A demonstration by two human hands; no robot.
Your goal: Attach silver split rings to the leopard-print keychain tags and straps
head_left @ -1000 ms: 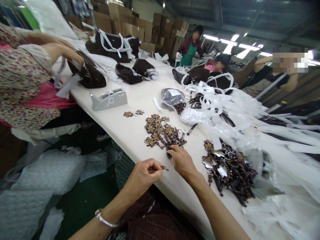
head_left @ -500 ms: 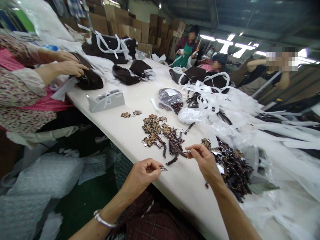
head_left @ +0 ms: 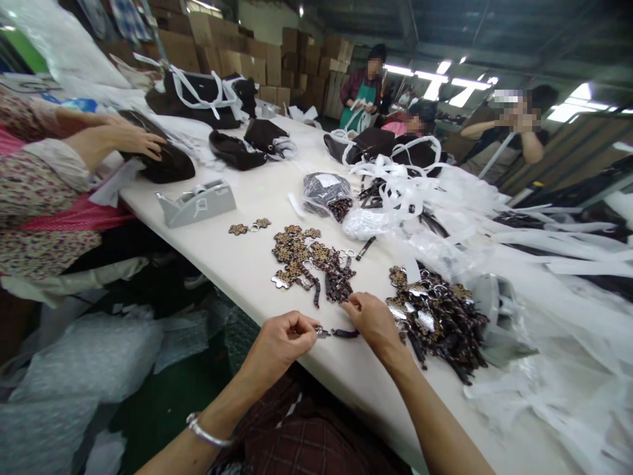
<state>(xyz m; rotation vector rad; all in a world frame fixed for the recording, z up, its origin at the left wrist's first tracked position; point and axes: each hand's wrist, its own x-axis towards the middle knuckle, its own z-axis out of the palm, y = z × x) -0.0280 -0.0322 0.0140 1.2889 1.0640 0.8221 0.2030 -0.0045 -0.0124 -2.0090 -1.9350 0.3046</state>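
My left hand pinches a small metal clasp above the table's front edge. My right hand has its fingers bent together at the lower edge of a pile of dark braided straps; what they hold, if anything, is too small to tell. A short dark strap lies between the two hands. Leopard-print flower charms with metal rings are heaped behind. A larger heap of dark straps and charms sits right of my right hand.
A grey tape dispenser stands at the left and another at the right. A plastic bag of dark parts lies mid-table. Dark bags and white strips lie farther back. A person's hands work at the left.
My right hand has moved left, closer to my left hand and the strap pile. My left hand keeps its pinch. The view has shifted slightly.
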